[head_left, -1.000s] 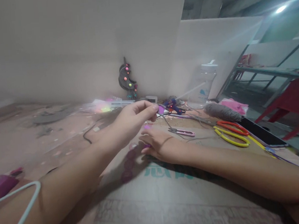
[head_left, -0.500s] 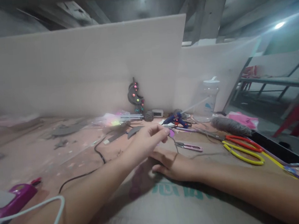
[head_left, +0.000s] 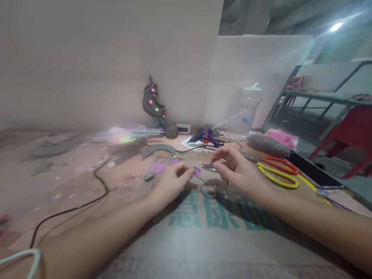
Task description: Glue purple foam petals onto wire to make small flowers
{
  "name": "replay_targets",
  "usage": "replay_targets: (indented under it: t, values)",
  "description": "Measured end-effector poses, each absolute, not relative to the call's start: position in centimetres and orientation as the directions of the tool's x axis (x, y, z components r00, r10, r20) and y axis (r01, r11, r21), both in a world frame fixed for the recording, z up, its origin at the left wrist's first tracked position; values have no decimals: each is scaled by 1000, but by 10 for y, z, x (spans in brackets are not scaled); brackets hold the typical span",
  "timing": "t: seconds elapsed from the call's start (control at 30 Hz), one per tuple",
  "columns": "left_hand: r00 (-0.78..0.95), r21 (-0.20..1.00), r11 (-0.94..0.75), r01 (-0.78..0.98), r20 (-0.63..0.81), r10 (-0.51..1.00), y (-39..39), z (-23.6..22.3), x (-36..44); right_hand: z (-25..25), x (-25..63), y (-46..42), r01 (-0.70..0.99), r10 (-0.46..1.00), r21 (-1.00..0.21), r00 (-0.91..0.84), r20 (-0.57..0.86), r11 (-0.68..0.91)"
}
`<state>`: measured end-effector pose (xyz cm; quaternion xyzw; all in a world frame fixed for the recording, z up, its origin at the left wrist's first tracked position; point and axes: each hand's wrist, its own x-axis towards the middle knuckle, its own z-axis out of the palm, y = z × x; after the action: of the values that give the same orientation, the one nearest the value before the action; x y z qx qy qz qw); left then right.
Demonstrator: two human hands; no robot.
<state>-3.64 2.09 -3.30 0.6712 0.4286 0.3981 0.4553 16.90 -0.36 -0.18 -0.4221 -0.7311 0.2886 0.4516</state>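
My left hand point(head_left: 176, 180) is closed in a pinch at the middle, with a small purple piece point(head_left: 197, 171) at its fingertips. A thin grey yarn point(head_left: 208, 191) trails from there and curls into a loop on the board. To the right, my right hand point(head_left: 238, 167) has its fingers bent round the handle end of a pair of thread snips point(head_left: 209, 168). The blades point left toward the purple piece; the handle is hidden behind the fingers. More purple pieces point(head_left: 158, 168) and a grey curved strip point(head_left: 157, 150) lie beyond my left hand.
Yellow-and-red-handled scissors point(head_left: 277, 175), a phone point(head_left: 314, 172) and a fuzzy grey roll point(head_left: 268, 144) lie at right. Behind are a blue glue gun point(head_left: 207, 137), a clear bottle point(head_left: 244, 112) and a dark moon-shaped ornament point(head_left: 152, 101). A black cable point(head_left: 103, 187) crosses at left.
My hands, close together before, are now apart. The right hand has moved out to the thread snips, which lay untouched. The left keeps the purple piece, and the view has tipped down.
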Motion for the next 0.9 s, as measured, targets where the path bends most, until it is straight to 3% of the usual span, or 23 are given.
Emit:
replay_targets:
  t: [0.07, 0.17, 0.4, 0.5, 0.67, 0.9]
  values:
    - [324, 933, -258, 250, 170, 931, 19, -34, -37, -8, 169, 3, 172, 952, -952, -220, 212, 251]
    - [326, 911, -298, 284, 201, 924, 18, -35, -37, -15, 164, 0, 79, 943, -997, -333, -10, 17]
    - [322, 867, -345, 360, 232, 918, 15, -31, -37, -15, 160, -7, 244, 915, -966, -364, -173, -86]
    - [329, 855, -346, 386, 223, 918, 15, -31, -37, -18, 163, -4, 341, 918, -940, -374, -132, 4]
    - [355, 831, -349, 433, 199, 914, 13, -29, -37, -22, 169, 2, 543, 934, -781, -327, 143, 310]
    - [409, 809, -389, 440, 205, 889, 11, -29, -35, -23, 169, 2, 543, 930, -769, -319, 181, 336]
